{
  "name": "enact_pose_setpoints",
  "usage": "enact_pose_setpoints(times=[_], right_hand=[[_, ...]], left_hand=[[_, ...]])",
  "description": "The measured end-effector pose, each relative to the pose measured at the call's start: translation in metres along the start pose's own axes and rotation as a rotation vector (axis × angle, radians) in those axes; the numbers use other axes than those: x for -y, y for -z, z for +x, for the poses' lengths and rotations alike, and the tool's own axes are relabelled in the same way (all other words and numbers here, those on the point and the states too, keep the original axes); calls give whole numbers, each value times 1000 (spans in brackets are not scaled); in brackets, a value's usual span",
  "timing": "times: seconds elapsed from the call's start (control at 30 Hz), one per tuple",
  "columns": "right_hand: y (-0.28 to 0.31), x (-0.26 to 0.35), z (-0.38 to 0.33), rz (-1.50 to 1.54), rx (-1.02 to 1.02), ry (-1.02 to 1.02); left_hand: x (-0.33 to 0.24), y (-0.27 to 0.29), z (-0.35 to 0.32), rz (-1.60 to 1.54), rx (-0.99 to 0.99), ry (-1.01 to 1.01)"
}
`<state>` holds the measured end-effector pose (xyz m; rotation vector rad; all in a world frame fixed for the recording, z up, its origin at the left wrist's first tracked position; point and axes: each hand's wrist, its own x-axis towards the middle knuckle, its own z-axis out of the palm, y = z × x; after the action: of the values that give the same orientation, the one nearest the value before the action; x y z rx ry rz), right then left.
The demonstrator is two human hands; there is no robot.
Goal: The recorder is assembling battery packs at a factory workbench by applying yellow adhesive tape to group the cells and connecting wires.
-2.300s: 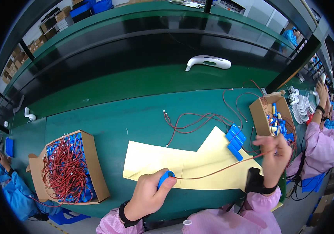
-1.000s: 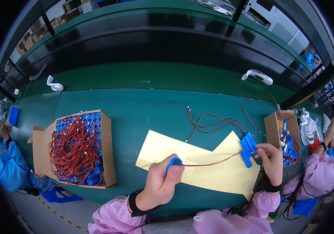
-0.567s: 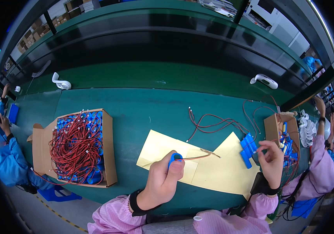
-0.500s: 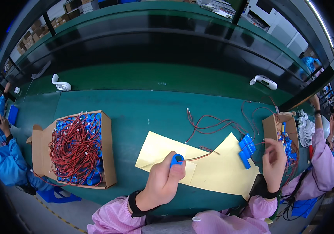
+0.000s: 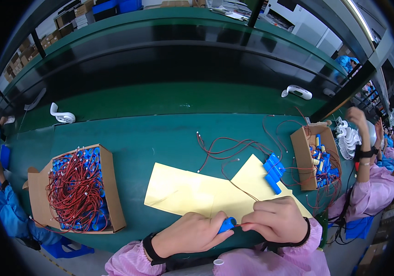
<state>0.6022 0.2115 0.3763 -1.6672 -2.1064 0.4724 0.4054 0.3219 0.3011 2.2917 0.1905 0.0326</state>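
Near the table's front edge, my left hand (image 5: 185, 234) is closed around a blue cylindrical battery (image 5: 227, 224), one end poking out past the thumb. My right hand (image 5: 277, 219) sits just beside it, pinching the battery's thin red-and-black wires (image 5: 244, 190). Their loose length runs from behind my right fingers up over the yellow paper sheets (image 5: 183, 188). Several blue batteries (image 5: 274, 168) with wires lie on the right part of the paper. My right palm and the pinching fingertips are partly hidden.
At left, an open cardboard box (image 5: 115, 188) holds blue batteries under tangled red-and-black wires. Another cardboard box (image 5: 302, 158) with blue batteries stands at right. Loose leads (image 5: 211, 154) cross the green table. White devices (image 5: 63, 115) stand at the back; co-workers sit on both sides.
My right hand has moved left and down from beside the loose batteries and now pinches the wires. My left hand has lowered and tilted the battery toward it. The view has shifted slightly.
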Motion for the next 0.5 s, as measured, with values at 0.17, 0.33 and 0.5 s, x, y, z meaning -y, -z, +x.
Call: enact_pose_setpoints(times=[0.17, 0.33, 0.5], right_hand=[[45, -21, -25, -67, -284, -68], [101, -81, -70, -175, -701, -653], [91, -166, -118, -688, -510, -876]], left_hand=[[-3, 9, -3, -89, -152, -13], [5, 15, -5, -78, -465, 329], [26, 21, -12, 97, -594, 381]])
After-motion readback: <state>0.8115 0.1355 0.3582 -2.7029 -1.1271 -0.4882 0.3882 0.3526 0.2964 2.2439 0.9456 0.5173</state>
